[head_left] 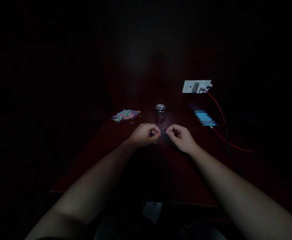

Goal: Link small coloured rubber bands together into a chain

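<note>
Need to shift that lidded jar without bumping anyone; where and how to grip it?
Probably pinch the clear jar by opposite sides of its round wall, coming down from above: it stands upright, the left hand and right hand are on its near side, and I can't tell how firmly the lid is on.

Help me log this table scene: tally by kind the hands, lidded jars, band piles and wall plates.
Left hand and right hand: 2
Jar: 1
Band pile: 1 (too tangled to count single bands)
Wall plate: 1
Total: 5
</note>
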Tool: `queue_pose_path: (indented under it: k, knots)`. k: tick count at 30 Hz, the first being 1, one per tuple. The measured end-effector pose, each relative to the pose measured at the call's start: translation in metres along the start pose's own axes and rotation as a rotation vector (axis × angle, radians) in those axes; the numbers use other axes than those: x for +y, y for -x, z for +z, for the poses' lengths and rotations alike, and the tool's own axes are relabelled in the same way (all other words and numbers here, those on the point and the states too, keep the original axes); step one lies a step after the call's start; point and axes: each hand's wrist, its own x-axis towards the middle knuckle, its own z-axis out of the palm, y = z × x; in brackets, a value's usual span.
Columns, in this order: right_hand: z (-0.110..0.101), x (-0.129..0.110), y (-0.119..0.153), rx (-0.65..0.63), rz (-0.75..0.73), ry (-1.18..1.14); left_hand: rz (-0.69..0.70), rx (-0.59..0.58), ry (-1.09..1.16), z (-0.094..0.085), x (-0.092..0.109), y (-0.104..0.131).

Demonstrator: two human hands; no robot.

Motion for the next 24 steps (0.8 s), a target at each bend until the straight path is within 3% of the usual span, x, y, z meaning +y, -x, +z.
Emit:
queue_pose_path:
  k: [7,24]
  knots:
    - [0.0038,-0.0026,0.002,-0.055,-0.004,-0.018,-0.006,-0.068,0.002,0.002,-0.0002,-0.0009]
    - [0.0026,0.0,0.0009,-0.052,0.009,-0.015,0.016,-0.008,-0.017,-0.0002,-0.0031,-0.0006]
